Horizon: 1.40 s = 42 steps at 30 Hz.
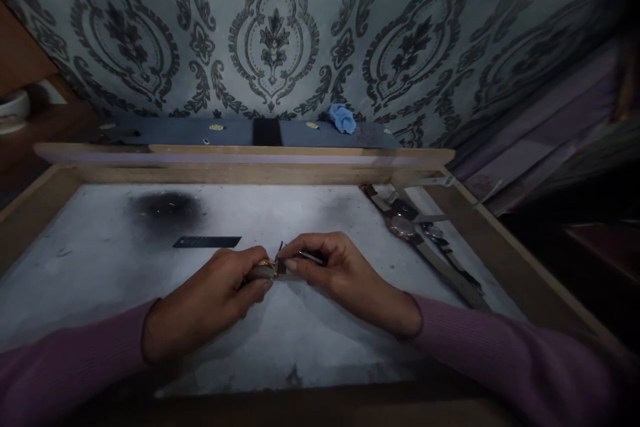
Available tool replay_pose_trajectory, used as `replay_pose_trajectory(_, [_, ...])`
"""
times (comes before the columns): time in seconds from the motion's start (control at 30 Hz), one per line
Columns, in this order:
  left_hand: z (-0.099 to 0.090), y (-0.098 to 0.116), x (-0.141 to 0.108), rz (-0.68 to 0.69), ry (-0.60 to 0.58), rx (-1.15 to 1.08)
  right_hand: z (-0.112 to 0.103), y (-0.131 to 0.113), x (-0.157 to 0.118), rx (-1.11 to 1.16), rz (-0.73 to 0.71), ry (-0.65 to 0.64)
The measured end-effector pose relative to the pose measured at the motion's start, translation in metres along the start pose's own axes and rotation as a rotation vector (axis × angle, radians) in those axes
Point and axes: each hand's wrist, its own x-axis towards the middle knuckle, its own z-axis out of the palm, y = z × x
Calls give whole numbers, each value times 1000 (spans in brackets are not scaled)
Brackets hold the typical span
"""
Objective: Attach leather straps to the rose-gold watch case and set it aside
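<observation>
Here, left hand (213,290) pinching, right hand (345,273) curled

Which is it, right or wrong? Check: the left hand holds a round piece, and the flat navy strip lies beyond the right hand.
Wrong on one point: the head view shows the flat navy strip lying beyond the left hand, not the right hand. The left hand does hold the round piece.

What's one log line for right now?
left hand: gripping round gold-edged watch | right hand: holding slim dark tool, touching flat dark-brown strap | nearby: flat black rectangular strip
</observation>
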Motion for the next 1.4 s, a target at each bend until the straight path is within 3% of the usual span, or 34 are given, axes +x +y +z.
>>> replay_pose_trajectory(0.37, [0,2,1,7,9,-13,0,-3,-1,-65,-59,-2])
replay_pose_trajectory(0.83, [0,0,0,-6,5,7,-1,0,1,131,144,39])
replay_pose_trajectory(1.4, [1,1,0,-5,9,11,0,0,1,159,113,40])
